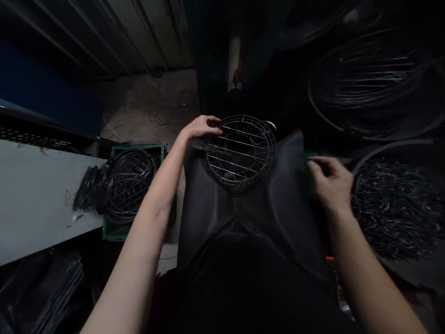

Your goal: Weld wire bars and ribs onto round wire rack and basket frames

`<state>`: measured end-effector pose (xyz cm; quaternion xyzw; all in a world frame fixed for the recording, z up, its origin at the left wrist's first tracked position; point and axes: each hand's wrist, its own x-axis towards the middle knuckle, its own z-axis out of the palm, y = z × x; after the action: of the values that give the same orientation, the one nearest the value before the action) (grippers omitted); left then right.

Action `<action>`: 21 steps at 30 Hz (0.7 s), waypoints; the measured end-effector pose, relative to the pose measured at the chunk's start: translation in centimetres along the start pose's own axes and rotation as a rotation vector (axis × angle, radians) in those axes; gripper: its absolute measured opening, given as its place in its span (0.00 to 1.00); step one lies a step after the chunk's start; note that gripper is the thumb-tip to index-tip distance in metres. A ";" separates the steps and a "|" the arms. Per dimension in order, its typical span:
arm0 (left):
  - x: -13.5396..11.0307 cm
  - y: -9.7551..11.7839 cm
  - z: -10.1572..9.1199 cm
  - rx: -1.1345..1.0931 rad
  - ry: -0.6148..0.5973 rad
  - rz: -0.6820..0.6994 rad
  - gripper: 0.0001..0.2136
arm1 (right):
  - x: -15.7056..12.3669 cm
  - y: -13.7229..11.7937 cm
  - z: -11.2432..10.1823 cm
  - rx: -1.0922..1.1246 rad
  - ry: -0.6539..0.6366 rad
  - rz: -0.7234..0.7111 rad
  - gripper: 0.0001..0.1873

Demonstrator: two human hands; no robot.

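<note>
My left hand (206,127) grips the upper left rim of a round wire rack (240,150), thumb and fingers closed round its edge. Parallel rods cross the rack between its wire rings, and it sits above my lap, over a dark apron (243,204). Out to the right, my right hand (332,181) is apart from the rack, its thumb and fingers drawn together. Whatever they may hold is too small or dark to make out. Closest to that hand is a round tub full of small bent metal pieces (396,208).
On the left, a green crate (114,232) holds round wire racks (130,178), beside a pale tabletop (38,199). Coils of wire (368,88) lie at the upper right. A machine's pale vertical post (234,65) stands ahead. Wire grids (163,116) rest on the floor.
</note>
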<state>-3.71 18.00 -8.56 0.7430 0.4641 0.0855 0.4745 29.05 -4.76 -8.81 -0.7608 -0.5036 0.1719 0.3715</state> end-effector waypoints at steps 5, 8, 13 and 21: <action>0.0 0.0 0.1 -0.026 -0.003 -0.002 0.31 | -0.1 -1.6 3.4 0.205 -0.160 0.012 0.13; 0.0 -0.1 0.1 -0.046 -0.008 0.006 0.31 | 0.5 -1.2 4.4 0.197 -0.197 0.010 0.12; 0.0 -0.3 0.1 -0.096 -0.013 0.003 0.31 | 1.0 -1.2 4.5 0.219 -0.223 0.027 0.12; -0.5 0.4 0.0 -0.141 -0.016 0.010 0.34 | 2.2 -1.6 4.6 0.205 -0.331 0.099 0.14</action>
<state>-3.78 17.55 -8.06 0.7107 0.4495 0.1141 0.5290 26.02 -0.67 -10.44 -0.7043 -0.4995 0.3631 0.3502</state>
